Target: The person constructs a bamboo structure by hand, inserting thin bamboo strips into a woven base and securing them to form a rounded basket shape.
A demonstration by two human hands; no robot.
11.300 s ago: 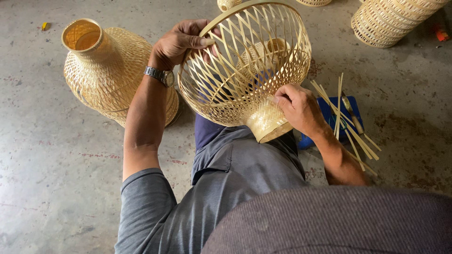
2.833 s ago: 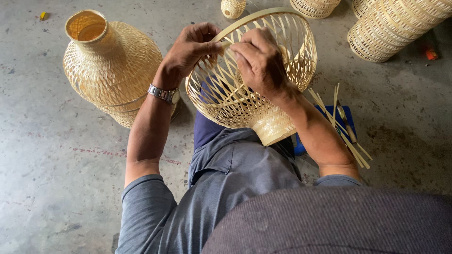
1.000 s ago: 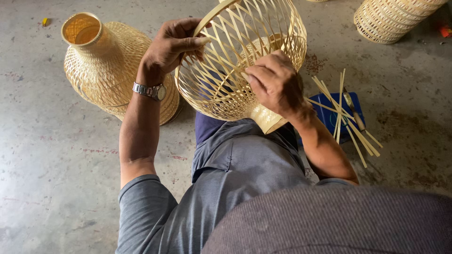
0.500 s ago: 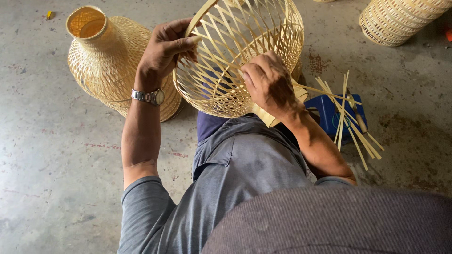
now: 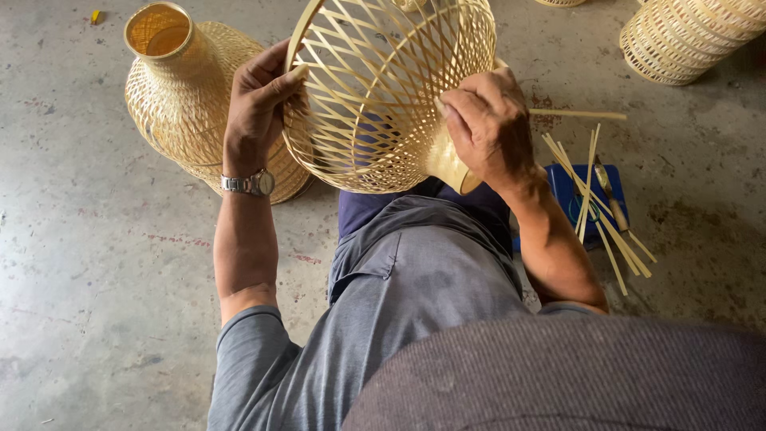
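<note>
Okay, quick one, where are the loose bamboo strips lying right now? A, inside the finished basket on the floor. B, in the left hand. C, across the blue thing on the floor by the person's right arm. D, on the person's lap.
C: the loose bamboo strips lie fanned across the blue object on the floor beside the right forearm, while the left hand and right hand both grip the open-weave basket.

Pale yellow basket (image 5: 375,96) of open diamond lattice, blue mat (image 5: 570,195), seemingly grey concrete floor (image 5: 96,279).
</note>
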